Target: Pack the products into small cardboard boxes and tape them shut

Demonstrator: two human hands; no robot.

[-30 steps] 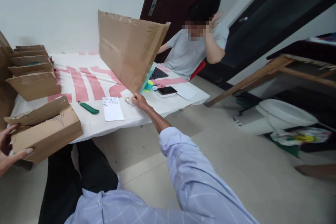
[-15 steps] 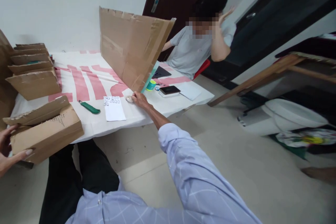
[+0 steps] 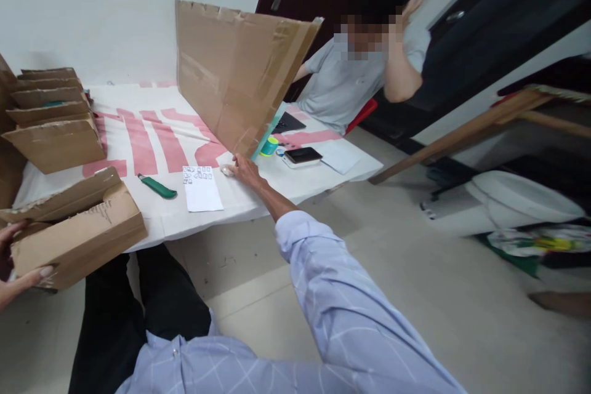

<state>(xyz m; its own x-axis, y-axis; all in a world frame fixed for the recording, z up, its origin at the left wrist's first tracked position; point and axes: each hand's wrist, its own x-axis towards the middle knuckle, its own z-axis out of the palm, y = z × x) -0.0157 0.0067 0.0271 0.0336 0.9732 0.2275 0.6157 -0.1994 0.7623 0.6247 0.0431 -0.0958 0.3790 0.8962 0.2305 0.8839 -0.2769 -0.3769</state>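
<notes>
Open brn cardbd box point(image 3: 87, 240), flap up, overhanging tbl point(image 3: 240, 198) edge; sm whitish obj point(image 3: 226, 169) well to R

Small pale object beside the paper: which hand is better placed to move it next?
Likely the right hand: its fingertips are at the small pale object, while the left hand grips the cardboard box, farther away.

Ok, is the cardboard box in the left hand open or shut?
Open: the box has a cardboard flap standing up behind a dark gap.

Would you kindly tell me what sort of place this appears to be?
Probably an indoor workroom, judging by the cloth-covered table, the open cardboard box and the green cutter.
</notes>
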